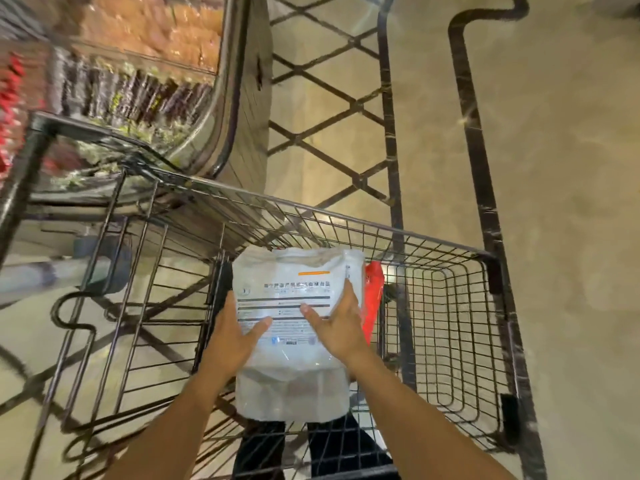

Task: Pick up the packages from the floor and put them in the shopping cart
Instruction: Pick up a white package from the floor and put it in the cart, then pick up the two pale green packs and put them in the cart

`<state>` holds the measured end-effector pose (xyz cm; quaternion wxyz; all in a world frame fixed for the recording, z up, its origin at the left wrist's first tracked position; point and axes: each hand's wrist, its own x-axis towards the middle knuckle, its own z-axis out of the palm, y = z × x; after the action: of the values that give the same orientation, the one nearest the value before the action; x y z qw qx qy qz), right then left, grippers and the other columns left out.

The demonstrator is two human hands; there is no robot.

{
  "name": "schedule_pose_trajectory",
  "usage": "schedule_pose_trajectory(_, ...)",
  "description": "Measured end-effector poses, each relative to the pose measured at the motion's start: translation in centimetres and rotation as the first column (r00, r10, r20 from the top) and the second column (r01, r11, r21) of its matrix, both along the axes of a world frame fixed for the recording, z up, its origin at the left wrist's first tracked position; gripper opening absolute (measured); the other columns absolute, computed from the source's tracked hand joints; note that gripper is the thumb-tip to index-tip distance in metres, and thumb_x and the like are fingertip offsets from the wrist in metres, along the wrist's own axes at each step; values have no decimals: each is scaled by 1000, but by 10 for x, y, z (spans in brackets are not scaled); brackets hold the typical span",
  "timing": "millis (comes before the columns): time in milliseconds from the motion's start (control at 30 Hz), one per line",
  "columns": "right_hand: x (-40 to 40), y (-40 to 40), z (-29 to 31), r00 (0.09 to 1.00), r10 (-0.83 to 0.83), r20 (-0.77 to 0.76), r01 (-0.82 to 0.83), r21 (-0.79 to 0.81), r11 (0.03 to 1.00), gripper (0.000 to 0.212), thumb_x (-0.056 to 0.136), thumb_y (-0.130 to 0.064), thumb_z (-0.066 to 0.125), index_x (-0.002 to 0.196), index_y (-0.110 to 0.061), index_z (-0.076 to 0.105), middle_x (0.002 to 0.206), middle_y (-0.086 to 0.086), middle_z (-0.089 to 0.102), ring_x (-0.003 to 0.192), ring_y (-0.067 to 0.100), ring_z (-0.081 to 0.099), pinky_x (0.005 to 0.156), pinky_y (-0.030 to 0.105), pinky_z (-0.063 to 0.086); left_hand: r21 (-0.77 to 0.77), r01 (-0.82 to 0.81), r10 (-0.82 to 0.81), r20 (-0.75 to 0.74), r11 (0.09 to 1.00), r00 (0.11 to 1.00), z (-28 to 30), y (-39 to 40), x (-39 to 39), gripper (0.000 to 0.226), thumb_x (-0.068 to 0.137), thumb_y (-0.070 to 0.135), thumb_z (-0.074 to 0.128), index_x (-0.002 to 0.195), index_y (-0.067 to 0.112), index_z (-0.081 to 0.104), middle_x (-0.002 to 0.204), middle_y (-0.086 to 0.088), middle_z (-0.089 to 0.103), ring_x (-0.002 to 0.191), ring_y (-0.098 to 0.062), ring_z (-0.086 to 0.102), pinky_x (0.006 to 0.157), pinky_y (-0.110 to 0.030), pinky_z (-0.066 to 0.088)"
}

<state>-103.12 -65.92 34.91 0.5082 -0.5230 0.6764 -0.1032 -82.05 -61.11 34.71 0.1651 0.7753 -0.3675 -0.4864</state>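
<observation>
While gripping white printed pouch [291,327] from both sides, left hand [235,332] and right hand [337,327] closed around its edges, thumbs across front. Pouch upright, held inside wire shopping cart [450,306] basket, above mesh bottom. Red package [373,296] just behind pouch, right side. Blurred display case [138,81] beyond cart, tiled floor [571,168] around.

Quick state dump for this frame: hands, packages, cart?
left hand: gripping the white package's left edge
right hand: gripping its right side
white package: upright, held in both hands over the cart basket
red package: behind the white one, mostly hidden; held or resting, cannot tell
shopping cart: upright; right part of basket bare
</observation>
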Motion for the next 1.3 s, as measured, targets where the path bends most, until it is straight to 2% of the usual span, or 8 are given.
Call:
schedule_pose_trajectory(133, 4, -11, 12, 995, 83, -47, -82, 35, 996, 110, 96, -62, 63, 168, -12, -5, 175, 14, 8, 159, 37, 20, 127, 46, 20, 23, 48, -52, 197, 999, 979, 21, -2, 4, 90, 93, 48, 72, 165, 23, 24, 164, -8, 37, 148, -30, 40, 119, -52, 39)
schedule_pose_trajectory(233, 6, -20, 29, 968, 188, -164, -189, 11, 982, 108, 97, -71, 52, 168, -18, -9, 177, 14, -1, 162, 37, 9, 127, 51, 17, 4, 148, -138, 378, 989, 916, 46, -2, 13, 81, 94, 55, 66, 160, 16, 37, 161, -12, 43, 145, -34, 44, 116, -54, 41)
schedule_pose_trajectory(433, 29, -38, 94, 793, 449, -412, -545, -148, 825, 92, 98, -77, 36, 170, -31, -1, 178, 4, -8, 163, 37, 1, 128, 59, 17, -38, 432, -254, 762, 901, 596, 129, 14, 39, 77, 98, 63, 54, 159, 17, 44, 166, -13, 39, 154, -32, 35, 127, -49, 24)
schedule_pose_trajectory(600, 90, -41, 176, 605, 516, -607, -772, -286, 568, 89, 97, -81, 24, 170, -34, 4, 179, 0, -1, 164, 35, 3, 128, 58, 17, -144, 534, -77, 926, 833, 370, 224, 46, 102, 65, 96, 52, 62, 145, 9, 62, 151, -20, 57, 142, -38, 52, 120, -59, 35)
schedule_pose_trajectory(767, 175, -7, 262, 551, 515, -656, -833, -392, 391, 85, 97, -81, 20, 169, -39, 1, 179, -4, 1, 163, 36, 8, 126, 59, 25, -164, 344, 56, 952, 925, 302, 306, 125, 177, 72, 97, 62, 41, 151, 17, 57, 159, -15, 51, 150, -32, 43, 125, -54, 26)
schedule_pose_trajectory(933, 269, 64, 333, 528, 482, -699, -841, -509, 183, 82, 100, -76, 24, 169, -37, 5, 178, -3, 7, 162, 35, 14, 123, 57, 29, -227, 208, 180, 958, 951, 223, 356, 243, 254, 72, 91, 61, 48, 137, 9, 69, 143, -20, 64, 135, -39, 58, 114, -58, 40)
schedule_pose_trajectory(1067, 343, 128, 374, 505, 502, -702, -825, -563, 42, 82, 100, -75, 32, 169, -34, 16, 176, 0, 21, 157, 36, 27, 118, 56, 39, -343, 67, 326, 927, 937, 188, 384, 347, 304, 75, 90, 59, 41, 131, 5, 72, 136, -24, 68, 126, -42, 64, 107, -58, 45)
schedule_pose_trajectory(1300, 464, 237, 402, 466, 588, -661, -743, -653, -145, 84, 95, -76, 42, 165, -30, 33, 170, 0, 36, 150, 34, 39, 113, 51, 45, -386, -259, 424, 899, 885, 109, 398, 507, 363, 67, 98, 57, 49, 148, 15, 59, 151, -16, 58, 138, -37, 54, 114, -54, 40)
